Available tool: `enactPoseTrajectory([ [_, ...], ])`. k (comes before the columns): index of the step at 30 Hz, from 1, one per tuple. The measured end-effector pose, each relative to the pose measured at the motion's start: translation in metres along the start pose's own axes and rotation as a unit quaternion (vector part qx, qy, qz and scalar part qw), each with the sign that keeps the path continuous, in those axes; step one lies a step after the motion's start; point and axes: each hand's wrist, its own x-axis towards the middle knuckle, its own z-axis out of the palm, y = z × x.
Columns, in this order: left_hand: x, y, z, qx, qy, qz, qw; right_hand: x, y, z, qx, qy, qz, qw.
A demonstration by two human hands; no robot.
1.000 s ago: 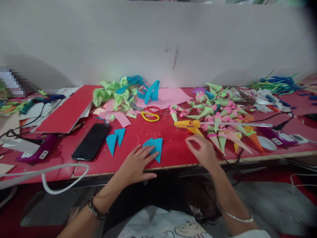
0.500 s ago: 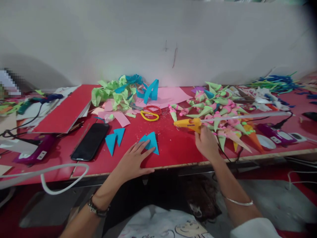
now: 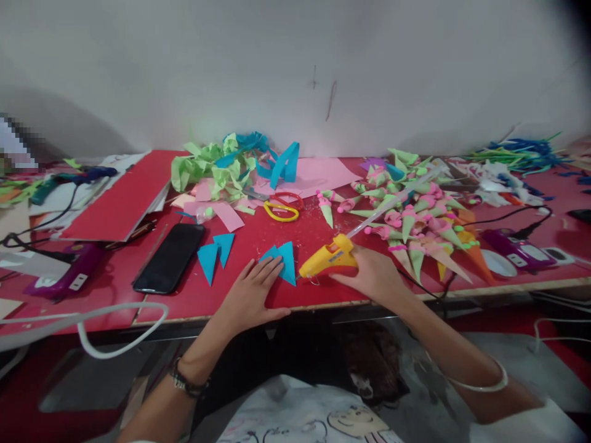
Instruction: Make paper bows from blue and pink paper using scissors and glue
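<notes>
My right hand [image 3: 376,275] grips a yellow glue gun [image 3: 329,257], a long clear glue stick jutting from its back. The gun's nozzle points left, at the right edge of a blue paper triangle [image 3: 288,261]. My left hand [image 3: 253,292] lies flat with fingers stretched out, its fingertips over the blue paper pieces at the triangle's left. Two more blue triangles [image 3: 207,261] rest to the left of that hand. Scissors with yellow and red handles [image 3: 281,211] lie beyond the paper.
A black phone [image 3: 170,258] lies at the left, near a red board [image 3: 122,200]. Crumpled green paper [image 3: 231,172] sits at the back. Small paper cones [image 3: 415,209] are heaped at the right beside a purple power strip [image 3: 517,248]. A white cable [image 3: 159,314] loops over the front edge.
My right hand has brought the glue gun left and toward me, turning its nozzle to the blue triangle. My left hand has stayed nearly in place on the paper.
</notes>
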Motion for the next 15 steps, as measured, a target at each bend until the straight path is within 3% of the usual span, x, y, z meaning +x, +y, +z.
enactPoseTrajectory([
  [6,0.0000,0.0007,0.0001,0.014,0.000,-0.004,1.000,0.0037,-0.0053,-0.0047,-0.023,-0.066,-0.019,0.997],
  [15,-0.0004,-0.0001,0.0015,0.024,0.004,0.001,1.000,0.0078,-0.0072,-0.0056,-0.042,-0.090,-0.012,0.995],
])
